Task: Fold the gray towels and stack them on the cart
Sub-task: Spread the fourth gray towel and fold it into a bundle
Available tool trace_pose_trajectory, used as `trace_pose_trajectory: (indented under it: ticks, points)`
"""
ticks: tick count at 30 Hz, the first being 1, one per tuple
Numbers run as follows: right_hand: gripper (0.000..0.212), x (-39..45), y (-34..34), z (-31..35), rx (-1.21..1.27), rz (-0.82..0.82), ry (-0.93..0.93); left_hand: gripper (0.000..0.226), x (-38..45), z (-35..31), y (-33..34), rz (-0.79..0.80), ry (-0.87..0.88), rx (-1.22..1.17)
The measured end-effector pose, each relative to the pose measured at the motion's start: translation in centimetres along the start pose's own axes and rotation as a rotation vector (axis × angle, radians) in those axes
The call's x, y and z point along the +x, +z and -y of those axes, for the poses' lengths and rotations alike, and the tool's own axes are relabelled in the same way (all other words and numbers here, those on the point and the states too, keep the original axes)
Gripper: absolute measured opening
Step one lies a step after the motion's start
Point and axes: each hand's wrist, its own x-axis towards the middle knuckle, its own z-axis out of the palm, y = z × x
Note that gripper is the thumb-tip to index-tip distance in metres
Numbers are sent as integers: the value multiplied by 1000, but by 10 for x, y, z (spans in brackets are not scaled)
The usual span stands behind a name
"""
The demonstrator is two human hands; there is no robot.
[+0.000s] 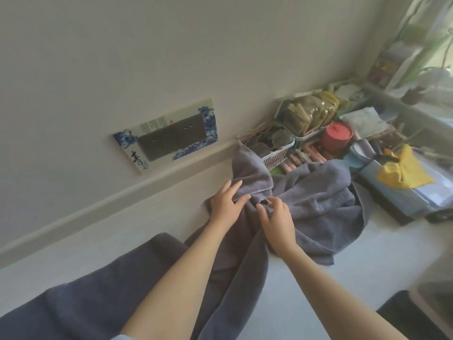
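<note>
Towel [318, 200] lies bunched under both hands' grip.

The blue-and-white patterned socket frame on the wall [166, 136] bears black brush-style characters and a small red seal, too blurred to read.
</note>
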Motion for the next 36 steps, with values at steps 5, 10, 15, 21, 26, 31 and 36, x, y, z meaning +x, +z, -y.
trace_pose_trajectory:
  ticks: [5, 10, 15, 21, 26, 31, 36]
  points:
    - [43, 25, 9, 11, -112, 17, 121, 45, 21, 4, 7, 22, -148, 61]
    - [15, 37, 10, 13, 53, 90, 276, 18, 21, 11, 4, 15, -240, -33]
    - [13, 37, -8, 4, 430, -82, 396, 11, 19, 6, -13, -116, -235, -386]
    - [18, 17, -97, 12, 680, -448, 239, 15, 15, -36, -57, -253, -144, -788]
    - [21, -26, -156, 1, 646, -552, 226, 13, -11, -46, -67, -203, -118, -595]
    - [14, -57, -130, -60, 258, -291, 453, 15, -34, -9, -39, -43, -274, -152]
    - [13, -69, -108, -97, 50, -213, 565, 13, -54, 15, -21, 78, -371, 120]
